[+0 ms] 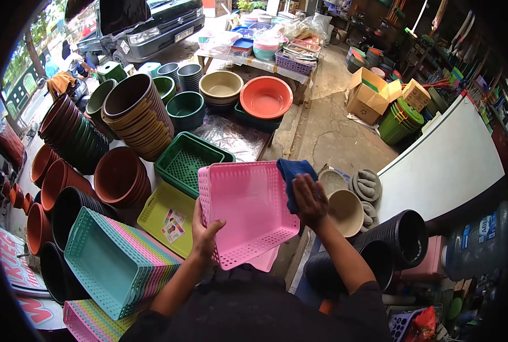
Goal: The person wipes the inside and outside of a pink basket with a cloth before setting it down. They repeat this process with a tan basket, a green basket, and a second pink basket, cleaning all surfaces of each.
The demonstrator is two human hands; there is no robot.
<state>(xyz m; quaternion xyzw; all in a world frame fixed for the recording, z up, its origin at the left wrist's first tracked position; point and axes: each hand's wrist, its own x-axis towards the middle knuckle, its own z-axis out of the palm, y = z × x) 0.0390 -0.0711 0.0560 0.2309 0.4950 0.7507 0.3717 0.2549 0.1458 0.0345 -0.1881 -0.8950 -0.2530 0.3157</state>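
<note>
I hold a pink plastic basket (248,208) tilted up in front of me, its perforated bottom facing me. My left hand (204,233) grips its lower left edge. My right hand (310,199) presses a blue cloth (293,174) against the basket's upper right rim. Under the pink basket another pink piece (265,261) shows at the bottom edge.
A stack of pastel baskets (117,265) lies at lower left, with a yellow-green tray (163,216) and a green basket (187,162) beyond. Stacked brown pots (120,182) and basins fill the left. Beige bowls (345,211), black tubs (399,236) and a white board (442,165) stand right.
</note>
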